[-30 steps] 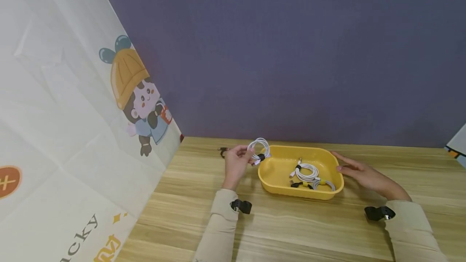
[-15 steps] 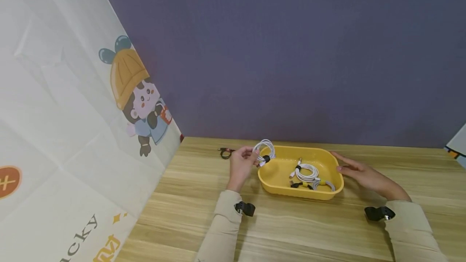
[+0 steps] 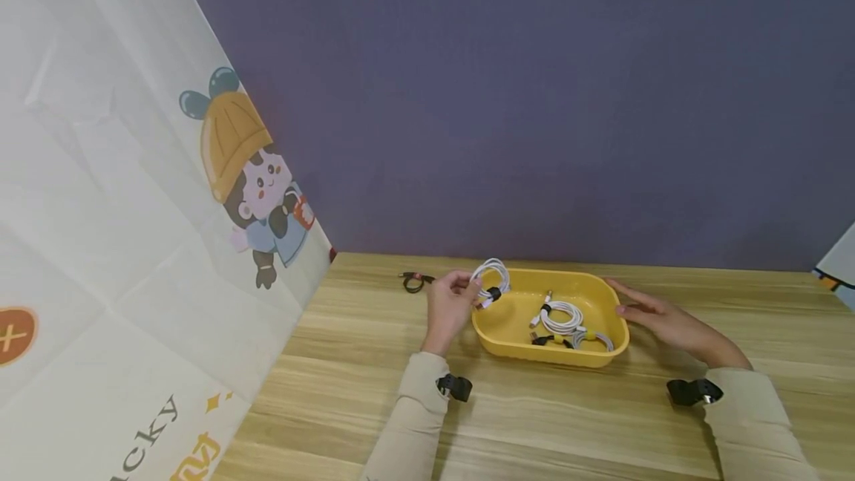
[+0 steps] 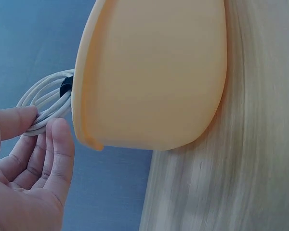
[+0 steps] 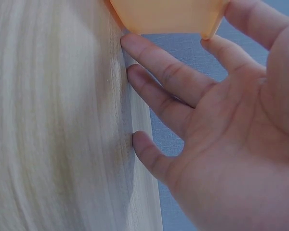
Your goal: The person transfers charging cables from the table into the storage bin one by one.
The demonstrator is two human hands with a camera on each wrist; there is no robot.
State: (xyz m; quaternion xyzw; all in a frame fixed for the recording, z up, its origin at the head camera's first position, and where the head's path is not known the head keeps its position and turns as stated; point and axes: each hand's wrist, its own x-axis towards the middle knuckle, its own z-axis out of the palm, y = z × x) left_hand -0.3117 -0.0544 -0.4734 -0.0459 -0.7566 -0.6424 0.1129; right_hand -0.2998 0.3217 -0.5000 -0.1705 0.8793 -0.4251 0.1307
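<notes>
My left hand [image 3: 450, 308] pinches a coiled white cable [image 3: 493, 275] bound with a black strap, at the left end of a yellow plastic basket [image 3: 514, 349]. In the left wrist view the coil [image 4: 44, 98] sits between thumb and fingertips, partly behind the basket's rim [image 4: 79, 86]. At the other end, my right hand [image 3: 675, 325] rests its fingertips against the basket's right side, with the fingers [image 5: 168, 70] spread and fairly straight. Inside the basket lie another coiled white cable [image 3: 563, 316], a grey cable [image 3: 601, 340] and a black cable [image 3: 544, 339] with a yellow tie.
A small black coiled cable [image 3: 414, 284] lies on the wooden table [image 3: 534, 421], left of the basket and behind my left hand. A dark blue-grey panel [image 3: 534, 110] stands along the table's back edge. A white printed sheet [image 3: 100, 206] rises at the left.
My left hand has moved rightward with the white cable, from beside the basket to over its left rim. The black cable on the table shows more fully. The right hand stays in place.
</notes>
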